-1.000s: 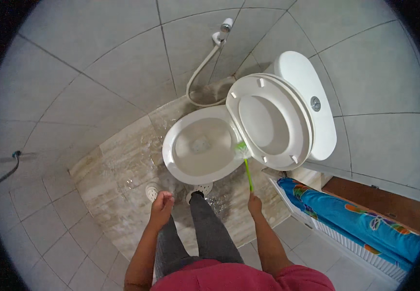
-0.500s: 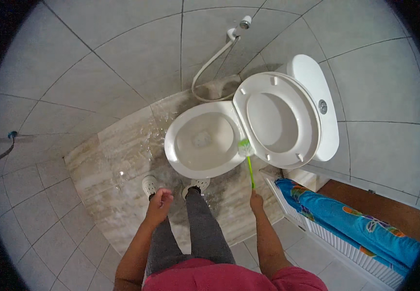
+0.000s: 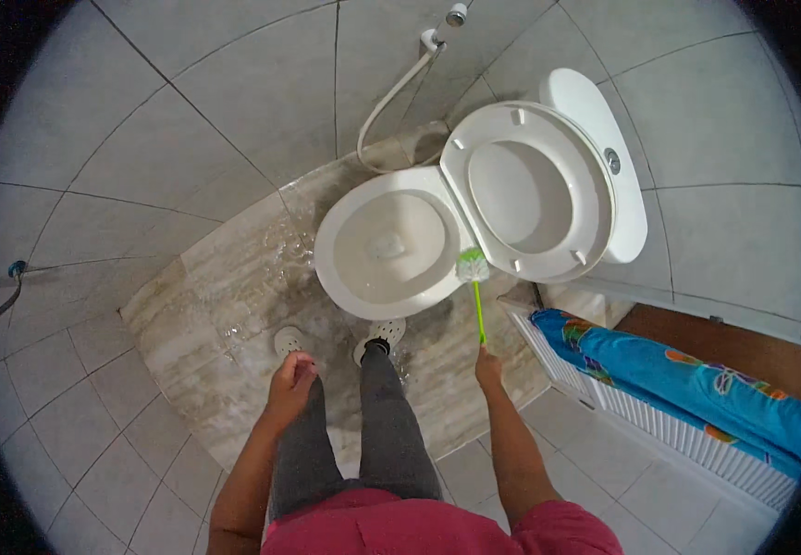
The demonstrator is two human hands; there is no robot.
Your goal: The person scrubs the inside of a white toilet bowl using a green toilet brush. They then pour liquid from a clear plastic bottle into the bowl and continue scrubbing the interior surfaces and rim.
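My right hand [image 3: 487,367] is wrapped round the lower end of the thin green handle of a toilet brush [image 3: 478,310]. Its white and green bristle head is at the right edge of the white toilet bowl [image 3: 328,254], close to where the raised seat [image 3: 593,205] joins it. Whether the bristles press on the rim is hard to tell. Water stands in the bottom of the bowl. My left hand [image 3: 291,375] hangs over my left leg, fingers loosely curled in, with nothing visible in them.
The white cistern [image 3: 632,217] stands behind the seat. A hose sprayer [image 3: 391,92] hangs on the tiled wall. Water wets the marbled floor [image 3: 225,333] around my pale clogs. At right, a blue patterned cloth [image 3: 659,379] drapes over a white slatted panel [image 3: 641,439].
The view has shifted slightly, so the toilet sits higher in it. The brush head stays by the bowl's right edge, in my right hand. My left hand remains curled.
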